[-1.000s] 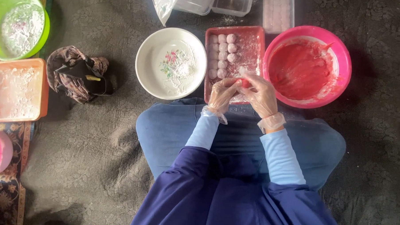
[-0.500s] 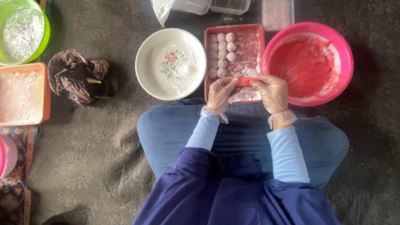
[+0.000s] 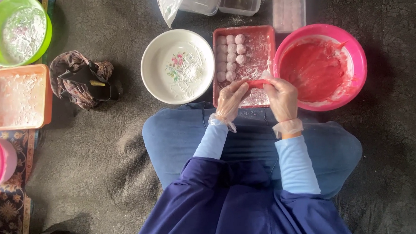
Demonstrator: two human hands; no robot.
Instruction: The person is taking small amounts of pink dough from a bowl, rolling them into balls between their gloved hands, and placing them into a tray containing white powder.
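Note:
My left hand and my right hand, both in clear plastic gloves, pinch a small red piece of dough between their fingertips. They hover over the near end of a red rectangular tray dusted with white flour. Several floured pink balls lie in two rows at the tray's left side. A pink bowl of red dough stands right of the tray, close to my right hand.
A white floral plate with flour sits left of the tray. Further left lie a bundled cloth, an orange tray, a green bowl and a pink container. Clear plastic boxes stand beyond the tray.
The hands drew apart, stretching the red piece half a second ago, then came slightly closer again. My right hand shifted right toward the pink bowl.

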